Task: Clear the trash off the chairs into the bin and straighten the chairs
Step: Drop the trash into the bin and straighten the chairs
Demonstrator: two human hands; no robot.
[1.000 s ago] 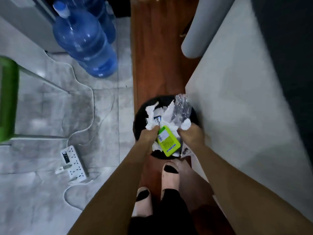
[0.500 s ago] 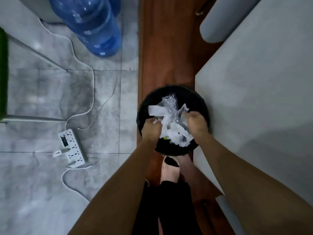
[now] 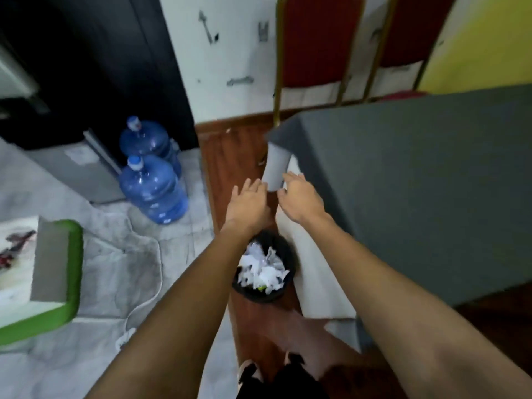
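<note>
Grey counter at right, red chairs behind it against the wall. Black bin on the wood floor strip, full of crumpled trash. Above it, left hand and right hand, fingers spread, empty.

I stand on grey marbled tile beside a wood strip. White scuffed wall ahead, grey table to my right, water jugs left.
</note>
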